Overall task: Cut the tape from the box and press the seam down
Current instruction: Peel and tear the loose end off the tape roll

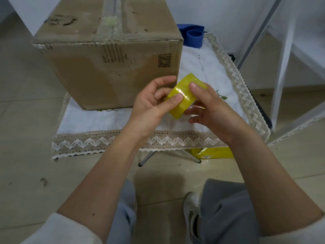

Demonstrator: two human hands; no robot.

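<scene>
A brown cardboard box [112, 55] stands on a small table covered by a white cloth with a lace border [109, 141]. Clear tape runs along the seam on the box top [110, 23]. In front of the box, both hands hold a yellow roll of tape [184, 95]. My left hand [151, 106] grips the roll from the left, thumb on its outer face. My right hand [209, 110] grips it from the right, with a fingertip on the upper part of the roll.
A blue tape dispenser or holder [193, 36] lies at the table's back, right of the box. A yellow package [212, 153] sits on the tiled floor under the table. White metal frame legs [281, 76] stand at the right. My legs and shoes are below.
</scene>
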